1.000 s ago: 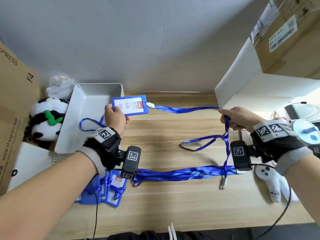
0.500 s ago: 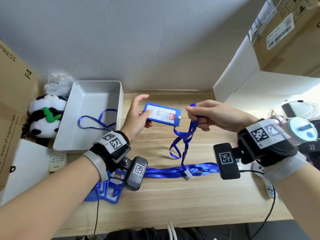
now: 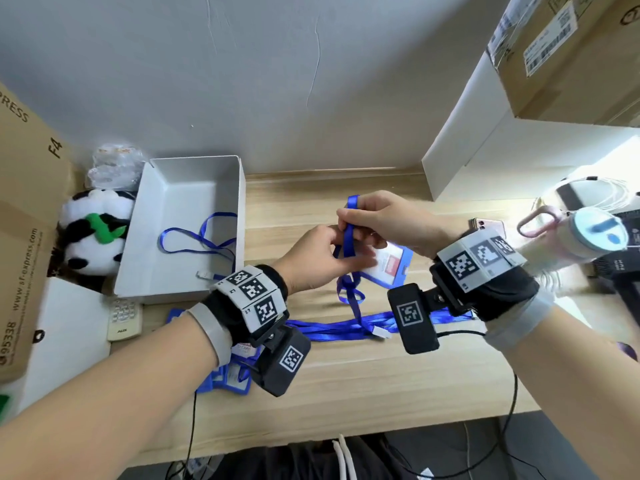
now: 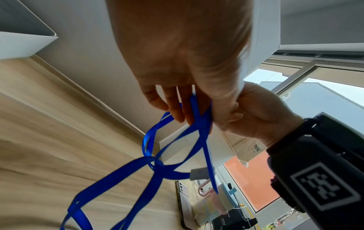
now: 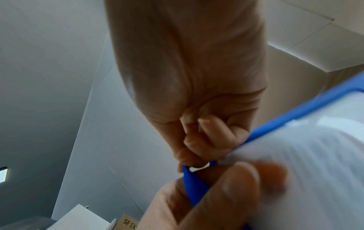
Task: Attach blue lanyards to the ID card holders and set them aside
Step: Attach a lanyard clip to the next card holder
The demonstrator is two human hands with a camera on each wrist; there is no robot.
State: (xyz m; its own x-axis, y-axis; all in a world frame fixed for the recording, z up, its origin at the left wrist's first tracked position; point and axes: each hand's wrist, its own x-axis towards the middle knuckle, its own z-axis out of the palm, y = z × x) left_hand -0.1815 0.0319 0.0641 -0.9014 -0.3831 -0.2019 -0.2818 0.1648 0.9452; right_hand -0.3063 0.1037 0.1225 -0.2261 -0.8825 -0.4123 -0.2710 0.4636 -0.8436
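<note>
Hands met at the centre of the head frame: the right hand (image 3: 388, 220) pinched the blue lanyard (image 3: 348, 237) near its top, and the left hand (image 3: 315, 261) gripped it below, the ID card holder (image 3: 391, 265) behind them. In the left wrist view, curled fingers (image 4: 173, 107) clasped the ribbon. In the right wrist view, fingertips (image 5: 199, 140) pinched it beside the holder's edge.

Both hands meet above the middle of the table (image 3: 346, 386), the left hand (image 3: 311, 261) just left of the right hand (image 3: 388, 220), a lanyard (image 3: 348, 233) between them and a card holder (image 3: 389, 268) below the right hand. An open box (image 3: 187, 188) containing another lanyard (image 3: 194, 237) sits at left, a plush panda (image 3: 93, 237) beside it. More lanyards (image 3: 339, 327) lie across the table nearer the person, with a pile of card holders (image 3: 225, 379) under the left wrist.
</note>
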